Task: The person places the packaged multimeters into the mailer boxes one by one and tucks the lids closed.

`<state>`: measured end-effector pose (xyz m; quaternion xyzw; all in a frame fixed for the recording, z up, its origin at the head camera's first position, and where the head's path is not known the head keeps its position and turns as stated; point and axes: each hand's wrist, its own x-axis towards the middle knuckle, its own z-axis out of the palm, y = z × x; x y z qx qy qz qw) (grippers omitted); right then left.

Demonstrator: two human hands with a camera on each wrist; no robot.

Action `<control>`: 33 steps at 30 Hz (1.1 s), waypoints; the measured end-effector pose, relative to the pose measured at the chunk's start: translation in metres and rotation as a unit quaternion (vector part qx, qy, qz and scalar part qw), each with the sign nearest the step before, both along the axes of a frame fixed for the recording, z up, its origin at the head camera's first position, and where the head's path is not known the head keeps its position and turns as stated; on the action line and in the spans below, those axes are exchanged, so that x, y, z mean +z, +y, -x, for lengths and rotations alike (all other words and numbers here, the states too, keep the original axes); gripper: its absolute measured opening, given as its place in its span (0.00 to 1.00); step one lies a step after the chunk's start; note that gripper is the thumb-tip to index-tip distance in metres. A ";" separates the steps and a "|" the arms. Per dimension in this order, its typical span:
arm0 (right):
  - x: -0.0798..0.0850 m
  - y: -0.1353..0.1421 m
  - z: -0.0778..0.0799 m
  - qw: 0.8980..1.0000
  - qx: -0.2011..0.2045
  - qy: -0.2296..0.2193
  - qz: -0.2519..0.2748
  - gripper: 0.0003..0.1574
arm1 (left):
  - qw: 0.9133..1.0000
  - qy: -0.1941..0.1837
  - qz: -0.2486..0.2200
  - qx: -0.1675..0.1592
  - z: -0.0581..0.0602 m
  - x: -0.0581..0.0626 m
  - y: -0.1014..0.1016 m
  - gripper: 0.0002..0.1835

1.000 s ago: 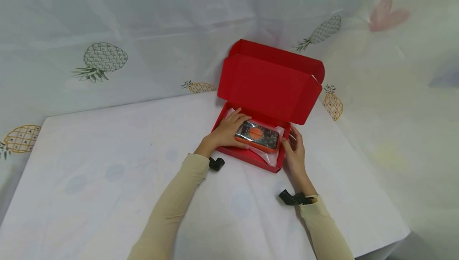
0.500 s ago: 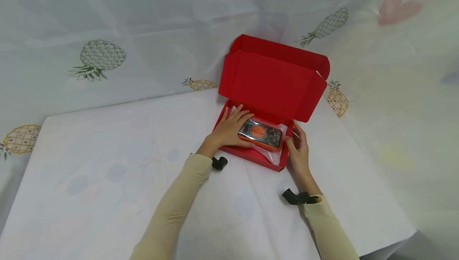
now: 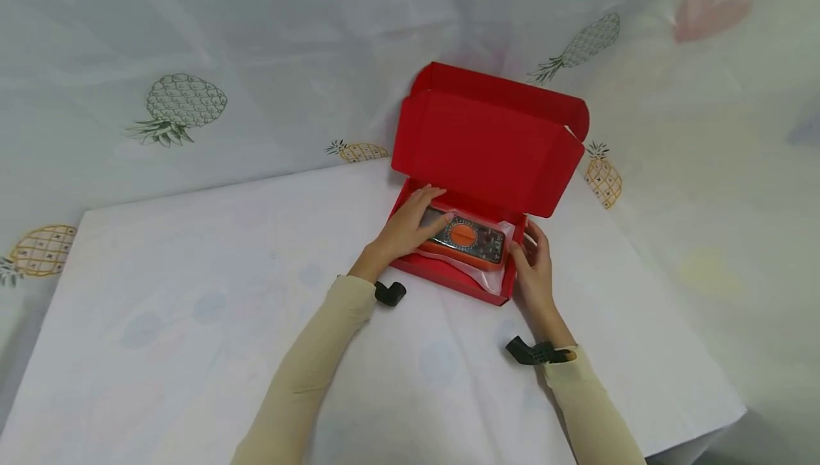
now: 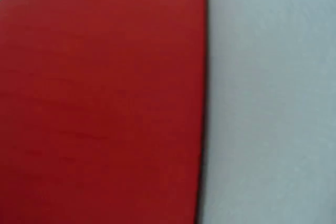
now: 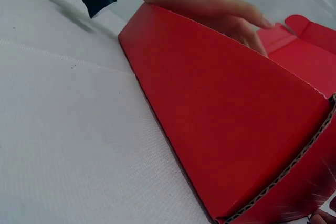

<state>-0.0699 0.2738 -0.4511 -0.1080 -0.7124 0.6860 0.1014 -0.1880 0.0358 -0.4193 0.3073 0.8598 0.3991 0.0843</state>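
Observation:
A multimeter [image 3: 477, 241], orange-cased with a black face and orange dial, lies face up in an open red cardboard box [image 3: 442, 273]. White padded wrap [image 3: 492, 280] is under it. My left hand [image 3: 403, 230] rests over the meter's left end, fingers extended toward the far side and thumb lying on its face near the dial. In the right wrist view, the left hand [image 5: 210, 6] reaches over the box wall. My right hand [image 3: 534, 265] grips the box's right wall, thumb at the rim and fingers curled outside. The left wrist view shows only red box wall [image 4: 105, 98] and cloth.
The box lid [image 3: 487, 144] stands raised at the back, leaning near the cloth backdrop [image 3: 288, 59] printed with pineapples. A white cloth covers the table [image 3: 192, 322]. Each wrist wears a small black camera [image 3: 538, 352].
My left thumb has shifted from the meter's near side up onto its face, and the left fingers have drawn closer together. The right hand keeps its grip on the box. The view shifted slightly.

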 end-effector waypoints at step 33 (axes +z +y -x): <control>0.071 0.040 0.031 0.991 -0.073 0.112 -0.031 0.40 | 0.927 -0.116 -0.326 0.142 0.080 0.062 -0.025 0.31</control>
